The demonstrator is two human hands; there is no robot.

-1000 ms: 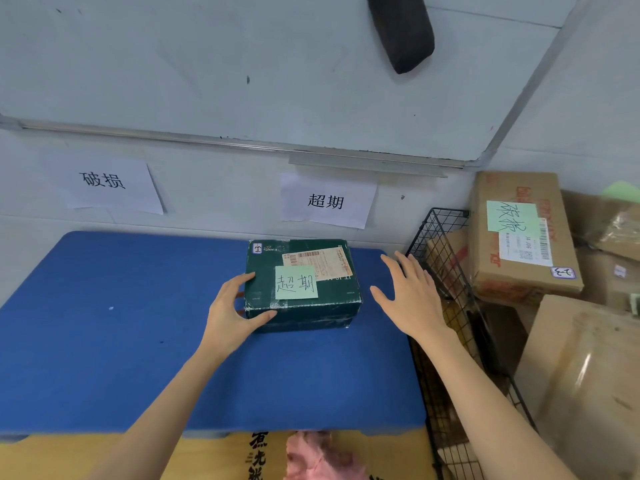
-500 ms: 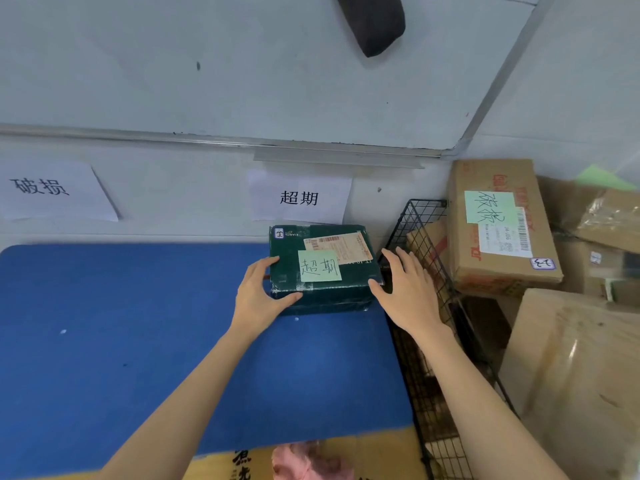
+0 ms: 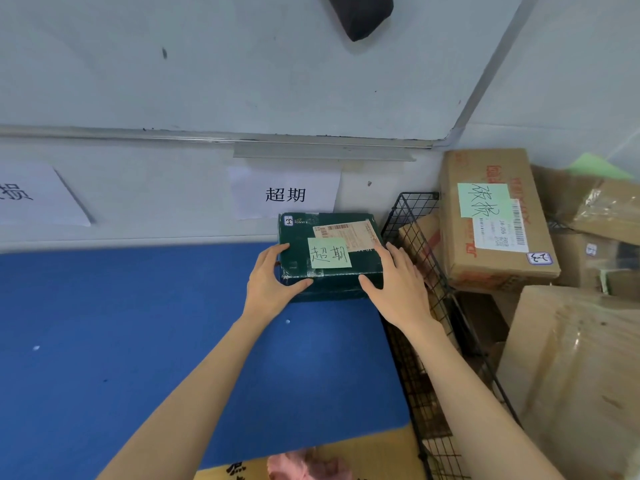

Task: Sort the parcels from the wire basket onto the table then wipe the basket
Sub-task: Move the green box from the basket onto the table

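The dark green parcel [image 3: 329, 258] lay on the blue table [image 3: 138, 341] under the 超期 wall sign [image 3: 285, 194], gripped at its left corner by the left hand [image 3: 268, 285] and pressed by the straight-fingered right hand [image 3: 398, 289]. Placement was judged nearly done; release, then a reach into the wire basket [image 3: 405, 216], was called for next.

My right hand [image 3: 398, 285] is covering the near right corner of the green parcel [image 3: 298, 251], and my left hand [image 3: 266, 285] is hiding part of its left edge. Its shipping label [image 3: 346, 232] is showing print too small to read. The left edge is cutting off a paper sign [image 3: 38, 195], the top edge a dark object [image 3: 360, 13]. The bottom edge is cropping the wire basket [image 3: 412, 216] and a pink thing [image 3: 304, 465] I am failing to identify.
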